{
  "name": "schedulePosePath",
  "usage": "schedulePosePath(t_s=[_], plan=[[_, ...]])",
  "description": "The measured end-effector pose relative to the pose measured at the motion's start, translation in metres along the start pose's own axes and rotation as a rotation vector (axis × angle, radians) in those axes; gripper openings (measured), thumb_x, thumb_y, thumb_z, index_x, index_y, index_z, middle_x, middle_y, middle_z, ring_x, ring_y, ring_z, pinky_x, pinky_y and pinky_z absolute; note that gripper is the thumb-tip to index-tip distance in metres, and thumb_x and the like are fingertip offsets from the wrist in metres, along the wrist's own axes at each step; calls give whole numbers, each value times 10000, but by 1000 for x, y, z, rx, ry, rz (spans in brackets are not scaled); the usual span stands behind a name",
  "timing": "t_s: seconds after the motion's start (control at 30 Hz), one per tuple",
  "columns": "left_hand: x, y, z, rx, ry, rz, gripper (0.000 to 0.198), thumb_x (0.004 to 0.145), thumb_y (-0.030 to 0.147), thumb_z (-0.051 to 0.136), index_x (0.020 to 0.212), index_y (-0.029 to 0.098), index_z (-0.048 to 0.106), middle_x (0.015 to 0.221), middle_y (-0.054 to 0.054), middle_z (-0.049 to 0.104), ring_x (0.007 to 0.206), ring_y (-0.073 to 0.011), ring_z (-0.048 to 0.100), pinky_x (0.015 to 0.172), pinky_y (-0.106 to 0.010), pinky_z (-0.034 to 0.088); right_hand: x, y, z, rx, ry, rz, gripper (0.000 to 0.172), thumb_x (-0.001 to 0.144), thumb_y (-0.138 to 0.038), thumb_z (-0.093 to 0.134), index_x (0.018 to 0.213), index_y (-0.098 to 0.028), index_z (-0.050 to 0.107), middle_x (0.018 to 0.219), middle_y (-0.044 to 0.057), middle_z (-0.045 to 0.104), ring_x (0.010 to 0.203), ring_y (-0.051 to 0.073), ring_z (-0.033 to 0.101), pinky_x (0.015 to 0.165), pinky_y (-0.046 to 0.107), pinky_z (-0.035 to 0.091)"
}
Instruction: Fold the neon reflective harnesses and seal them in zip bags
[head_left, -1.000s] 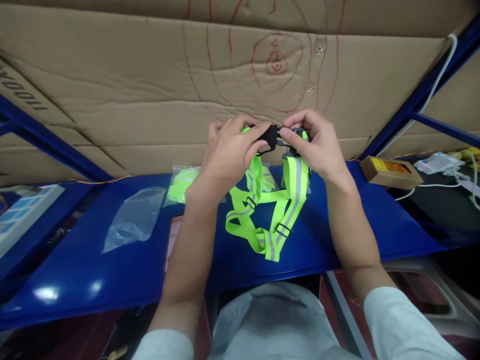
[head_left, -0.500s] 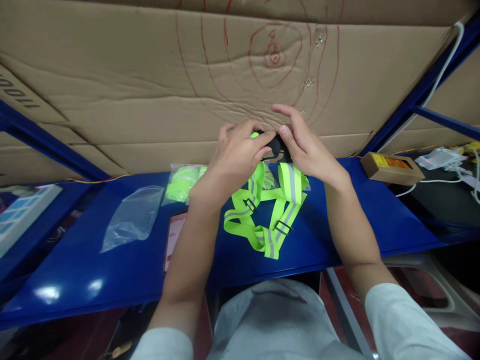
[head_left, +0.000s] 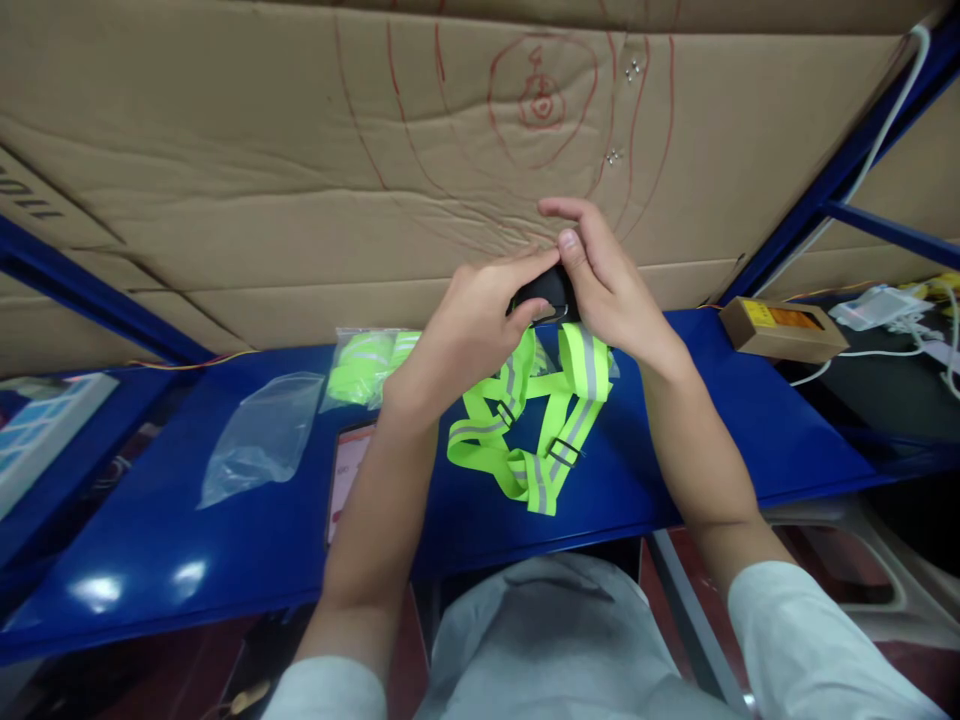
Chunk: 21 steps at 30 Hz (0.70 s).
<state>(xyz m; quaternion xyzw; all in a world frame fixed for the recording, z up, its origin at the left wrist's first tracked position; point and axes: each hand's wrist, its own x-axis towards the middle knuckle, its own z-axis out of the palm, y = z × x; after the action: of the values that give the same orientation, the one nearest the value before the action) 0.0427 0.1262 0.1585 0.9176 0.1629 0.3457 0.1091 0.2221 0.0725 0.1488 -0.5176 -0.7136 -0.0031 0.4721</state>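
A neon-green reflective strap harness (head_left: 541,485) with grey stripes and black slide adjusters lies in loops on the table. At its far end is a rounded black piece (head_left: 553,292), partly covered by my fingers, so its exact kind is unclear. My left hand (head_left: 480,315) grips this piece from the left, thumb at its near side and fingers over its top. From the right, my right hand (head_left: 609,290) holds it, the thumb raised at its upper edge and the index finger curved above, clear of it. The other right fingers are hidden behind the piece.
Packed green straps (head_left: 361,368) in clear plastic, an empty clear bag (head_left: 262,435) and a phone (head_left: 349,470) lie left on the blue table (head_left: 630,480). A small cardboard box (head_left: 784,330) and cables stand right. A cardboard wall (head_left: 247,150) with red rings rises behind.
My left hand's fingers have shifted along the black piece, straightening over its top, and its thumb has moved to the near side. The right hand keeps nearly the same hold. The view has tilted slightly.
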Motion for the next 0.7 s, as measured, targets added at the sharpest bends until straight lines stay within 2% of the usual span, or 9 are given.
schedulePosePath(t_s=[0.2, 0.33, 0.47, 0.53, 0.6, 0.7], plan=[[-3, -4, -4, -122, -9, 11, 494, 953, 204, 613, 1437, 301, 594, 1458, 6, 627, 1364, -242, 587, 1198, -431, 468, 0, 1, -1, 56, 32, 52, 549, 1063, -623, 300, 1444, -283, 500, 1416, 60, 609, 1265, 245, 595, 1125, 442, 492], [-3, 0, -9, -152, -32, 52, 522, 967, 293, 630, 1479, 329, 538, 1549, 4, 535, 1435, -255, 513, 1232, -482, 427, 2, -3, -6, 113, 77, 92, 543, 1031, -677, 342, 1395, -327, 542, 1378, 45, 619, 1247, 242, 600, 1062, 384, 534], [-2, 4, -9, -78, -81, 87, 739, 883, 389, 762, 1544, 323, 437, 1616, -47, 440, 1518, -291, 388, 1266, -499, 352, 5, -1, -6, 131, 110, 119, 572, 1006, -726, 343, 1360, -335, 564, 1277, 49, 647, 1202, 234, 621, 1000, 353, 559], [-2, 2, -6, -59, -69, 77, 806, 866, 405, 782, 1563, 300, 391, 1618, -78, 429, 1515, -289, 386, 1261, -473, 346, 7, 3, -5, 149, 100, 120, 595, 1002, -742, 324, 1369, -335, 556, 1228, 56, 658, 1166, 237, 637, 966, 368, 571], [-1, -2, -4, -66, -32, 56, 768, 888, 394, 756, 1550, 265, 389, 1587, -93, 467, 1477, -274, 439, 1239, -439, 368, 7, 4, -5, 177, 77, 118, 609, 995, -757, 318, 1373, -339, 550, 1216, 55, 661, 1153, 237, 644, 951, 379, 577], [0, -7, -4, -99, 18, 37, 604, 920, 398, 714, 1454, 240, 481, 1485, -81, 571, 1377, -253, 539, 1178, -397, 431, 5, 0, -9, 259, 36, 123, 612, 977, -764, 385, 1369, -323, 547, 1234, 48, 659, 1173, 227, 645, 985, 378, 566]])
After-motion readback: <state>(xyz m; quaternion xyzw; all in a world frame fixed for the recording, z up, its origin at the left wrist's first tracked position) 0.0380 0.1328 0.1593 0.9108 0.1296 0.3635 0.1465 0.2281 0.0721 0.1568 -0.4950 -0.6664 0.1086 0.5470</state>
